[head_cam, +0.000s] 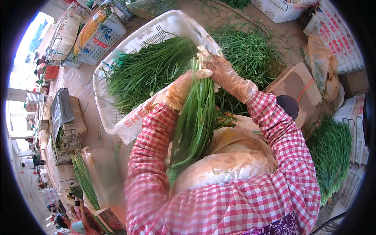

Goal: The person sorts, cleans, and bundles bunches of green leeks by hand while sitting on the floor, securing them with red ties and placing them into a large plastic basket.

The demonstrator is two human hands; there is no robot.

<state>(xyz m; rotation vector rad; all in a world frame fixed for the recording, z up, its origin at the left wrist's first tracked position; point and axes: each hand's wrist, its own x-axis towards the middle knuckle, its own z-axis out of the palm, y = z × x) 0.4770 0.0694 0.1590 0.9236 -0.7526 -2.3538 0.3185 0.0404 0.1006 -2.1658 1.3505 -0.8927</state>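
A bunch of long green Chinese chives [196,117] hangs in front of my body, its pale stem ends up and its leaves trailing toward my lap. My left hand [183,86], in a stained glove, is closed around the bunch just below those ends, thumb laid across. My right hand [218,69], gloved too, meets it from the other side at the pale ends; its inner fingers are partly hidden. Just beyond my left hand stands a white plastic crate [102,102] with a heap of chives [152,70] in it. Loose chives [243,53] lie beyond my right hand.
A cardboard piece [305,91] and a plastic bag [321,67] lie to my right, near an upright mass of chives [330,152]. Stacked crates [336,35] stand at far right. More crates [98,38] line the left, with other people [79,220] beyond.
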